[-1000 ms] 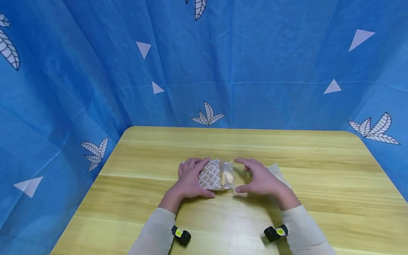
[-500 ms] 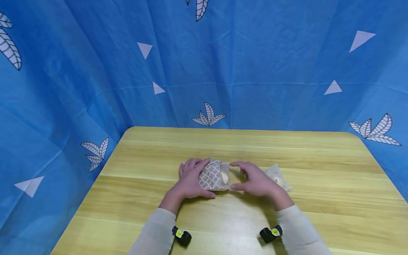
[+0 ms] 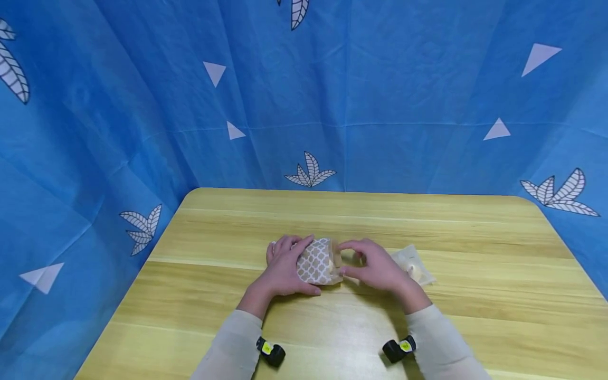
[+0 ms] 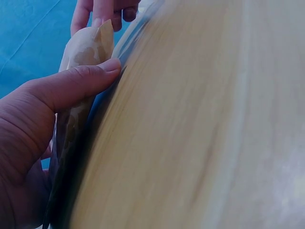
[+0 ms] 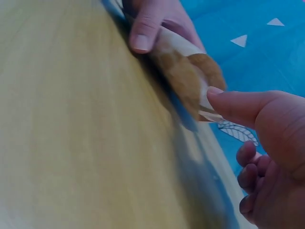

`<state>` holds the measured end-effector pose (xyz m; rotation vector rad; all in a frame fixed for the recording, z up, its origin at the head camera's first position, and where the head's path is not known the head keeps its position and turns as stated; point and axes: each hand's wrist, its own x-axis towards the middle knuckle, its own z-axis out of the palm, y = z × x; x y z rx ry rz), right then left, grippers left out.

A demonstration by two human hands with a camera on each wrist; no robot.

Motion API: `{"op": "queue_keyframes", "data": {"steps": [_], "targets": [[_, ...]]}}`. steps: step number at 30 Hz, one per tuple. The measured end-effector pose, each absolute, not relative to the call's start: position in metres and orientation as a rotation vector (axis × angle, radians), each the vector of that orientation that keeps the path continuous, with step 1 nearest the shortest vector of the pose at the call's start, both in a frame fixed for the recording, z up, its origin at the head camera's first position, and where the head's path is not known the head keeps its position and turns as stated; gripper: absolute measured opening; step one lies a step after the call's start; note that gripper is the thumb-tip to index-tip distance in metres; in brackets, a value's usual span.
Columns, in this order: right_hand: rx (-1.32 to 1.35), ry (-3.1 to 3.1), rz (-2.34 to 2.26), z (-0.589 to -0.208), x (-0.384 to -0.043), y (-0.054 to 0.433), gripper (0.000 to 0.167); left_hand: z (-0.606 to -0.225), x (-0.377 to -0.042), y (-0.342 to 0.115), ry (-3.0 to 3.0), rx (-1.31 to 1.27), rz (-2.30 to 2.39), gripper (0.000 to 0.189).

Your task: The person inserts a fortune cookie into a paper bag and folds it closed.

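Observation:
My left hand (image 3: 283, 269) holds a brown paper bag (image 3: 313, 264) with a white lattice pattern, lying on its side, mouth toward the right. Its thumb lies along the near side and its fingers over the far side. At the mouth, a clear packet (image 3: 333, 266) with pale contents sits mostly inside the bag. The thumb and forefinger of my right hand (image 3: 375, 266) reach the mouth, spread apart, the thumb against the packet edge; the other fingers curl in. In the right wrist view the bag's mouth (image 5: 209, 69) gapes around the packet.
A second clear packet (image 3: 412, 265) with a small pale item lies on the wooden table (image 3: 499, 274), just right of my right hand. Behind the table hangs a blue curtain (image 3: 404, 95) with leaf prints. Black cameras are strapped to both wrists.
My right hand has moved left, toward the bag, and the packet has slid further into the mouth. More of the second packet now shows. The left hand stays in place on the bag.

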<state>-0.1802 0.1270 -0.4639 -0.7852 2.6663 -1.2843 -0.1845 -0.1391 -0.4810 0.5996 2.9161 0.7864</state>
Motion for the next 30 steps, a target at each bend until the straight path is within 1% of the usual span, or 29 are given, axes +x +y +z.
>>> {"op": "queue_keyframes", "data": {"steps": [10,12,16,19,25,30], "targets": [[-0.805,2.747,-1.256,-0.476,-0.182,0.116,0.046,-0.479,-0.182,-0.137,2.906,0.619,0.805,0.125],[-0.782,2.749,-1.263,-0.475,-0.181,0.115,0.041,-0.479,-0.182,-0.137,2.906,0.622,0.81,0.125],[-0.746,2.713,-1.29,-0.47,-0.178,0.117,0.025,-0.478,-0.182,-0.137,2.907,0.614,0.805,0.125],[-0.764,2.668,-1.29,-0.468,-0.176,0.118,0.018,-0.477,-0.182,-0.138,2.912,0.605,0.799,0.125],[-0.842,2.597,-1.28,-0.469,-0.177,0.114,0.018,-0.475,-0.182,-0.137,2.907,0.599,0.805,0.125],[-0.837,2.589,-1.265,-0.468,-0.176,0.112,0.019,-0.474,-0.182,-0.137,2.904,0.598,0.797,0.125]]}}
